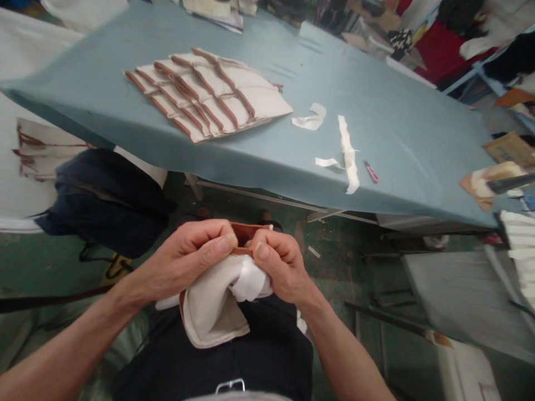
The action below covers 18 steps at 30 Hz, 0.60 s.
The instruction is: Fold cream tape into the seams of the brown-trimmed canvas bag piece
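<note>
Both my hands pinch the brown edge of a cream fabric piece with brown trim (213, 312), held in front of my body at waist height. My left hand (204, 248) has its thumb and fingers closed on that edge from the left. Close beside it, my right hand (278, 262) grips the same edge from the right, fingers curled. Between the two hands the brown side opens into a dark fold. Below them the cream fabric hangs down with a bent white part near the right thumb. What lies under my fingers is hidden.
Ahead stands a table with a blue-green cover (259, 161). On it lie stacked cream pieces with brown edges (209, 100), white strips (346, 153) and a pink cutter (370, 171). A dark bag (104, 195) is at left, a grey surface (460, 295) at right.
</note>
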Each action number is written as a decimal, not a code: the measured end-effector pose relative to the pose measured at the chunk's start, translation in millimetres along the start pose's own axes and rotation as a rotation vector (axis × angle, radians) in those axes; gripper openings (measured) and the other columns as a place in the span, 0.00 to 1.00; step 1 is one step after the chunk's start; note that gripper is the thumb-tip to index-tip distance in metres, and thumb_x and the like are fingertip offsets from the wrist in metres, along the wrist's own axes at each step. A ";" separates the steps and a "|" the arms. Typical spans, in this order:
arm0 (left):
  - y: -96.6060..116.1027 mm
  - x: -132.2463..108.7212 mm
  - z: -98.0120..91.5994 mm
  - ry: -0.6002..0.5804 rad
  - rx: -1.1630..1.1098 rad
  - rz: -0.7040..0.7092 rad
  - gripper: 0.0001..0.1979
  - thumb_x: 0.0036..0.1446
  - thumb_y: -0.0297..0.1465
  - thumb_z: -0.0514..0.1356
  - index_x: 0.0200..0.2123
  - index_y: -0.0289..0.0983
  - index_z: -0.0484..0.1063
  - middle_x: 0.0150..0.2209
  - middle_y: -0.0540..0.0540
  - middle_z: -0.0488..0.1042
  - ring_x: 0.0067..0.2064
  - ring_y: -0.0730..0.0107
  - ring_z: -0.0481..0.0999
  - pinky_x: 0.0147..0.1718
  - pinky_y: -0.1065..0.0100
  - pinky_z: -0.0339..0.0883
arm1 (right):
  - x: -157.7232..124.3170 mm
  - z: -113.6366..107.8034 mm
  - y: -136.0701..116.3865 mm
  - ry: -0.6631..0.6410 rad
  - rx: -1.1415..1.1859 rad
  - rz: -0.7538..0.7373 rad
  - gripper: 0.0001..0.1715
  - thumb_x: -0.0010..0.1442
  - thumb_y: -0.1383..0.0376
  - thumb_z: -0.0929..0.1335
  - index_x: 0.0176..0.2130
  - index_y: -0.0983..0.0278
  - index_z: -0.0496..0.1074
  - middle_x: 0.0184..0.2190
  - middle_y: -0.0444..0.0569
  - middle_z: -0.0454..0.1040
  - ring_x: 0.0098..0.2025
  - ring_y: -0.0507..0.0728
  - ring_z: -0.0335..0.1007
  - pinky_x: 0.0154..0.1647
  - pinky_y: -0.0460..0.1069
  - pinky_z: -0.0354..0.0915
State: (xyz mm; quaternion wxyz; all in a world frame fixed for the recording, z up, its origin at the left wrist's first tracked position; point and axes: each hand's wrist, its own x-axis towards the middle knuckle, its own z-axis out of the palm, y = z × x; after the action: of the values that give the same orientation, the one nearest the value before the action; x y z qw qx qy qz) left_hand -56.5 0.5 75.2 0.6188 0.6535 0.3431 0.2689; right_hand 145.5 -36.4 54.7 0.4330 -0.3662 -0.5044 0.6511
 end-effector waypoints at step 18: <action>11.1 -21.0 -24.8 -0.044 0.641 0.465 0.03 0.75 0.30 0.61 0.48 0.43 0.75 0.42 0.52 0.84 0.40 0.72 0.85 0.41 0.74 0.74 | -1.3 -1.0 -17.3 -0.108 -0.160 -0.013 0.23 0.67 0.50 0.74 0.30 0.63 0.72 0.19 0.37 0.61 0.19 0.47 0.51 0.19 0.44 0.49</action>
State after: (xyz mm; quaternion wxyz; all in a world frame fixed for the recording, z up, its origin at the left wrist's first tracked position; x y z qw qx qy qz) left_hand -87.4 -0.4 89.9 0.3132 0.8795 0.2389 0.2670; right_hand 150.3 -35.2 71.5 0.3787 -0.3606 -0.5796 0.6249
